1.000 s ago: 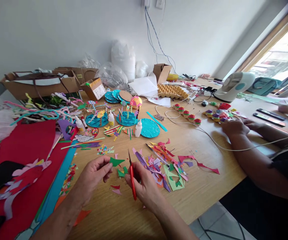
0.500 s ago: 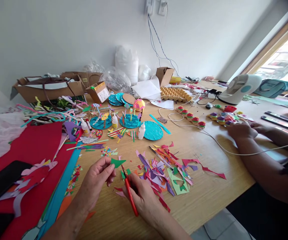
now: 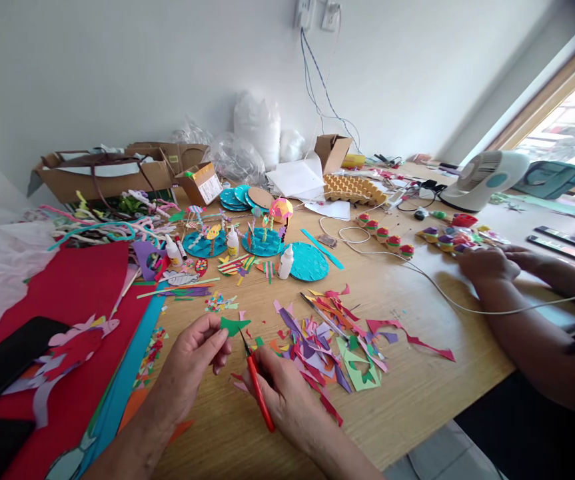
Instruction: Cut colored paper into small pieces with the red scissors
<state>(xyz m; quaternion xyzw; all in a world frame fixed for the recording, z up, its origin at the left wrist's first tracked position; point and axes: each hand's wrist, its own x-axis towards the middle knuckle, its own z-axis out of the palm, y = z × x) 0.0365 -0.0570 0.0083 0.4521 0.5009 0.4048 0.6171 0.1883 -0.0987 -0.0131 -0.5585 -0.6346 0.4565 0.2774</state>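
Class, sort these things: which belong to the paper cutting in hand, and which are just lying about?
In the cutting:
- green paper piece, pinched in the left hand
- red-handled scissors, held in the right hand
- coloured paper scraps, likely offcuts

Apparently just lying about:
- white fan
- yellow egg tray
- white cable
- pipe cleaners

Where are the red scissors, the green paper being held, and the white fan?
Red scissors (image 3: 261,396): head view, on the handle.
Held green paper (image 3: 232,326): head view, on its middle.
White fan (image 3: 483,191): head view, on its casing.
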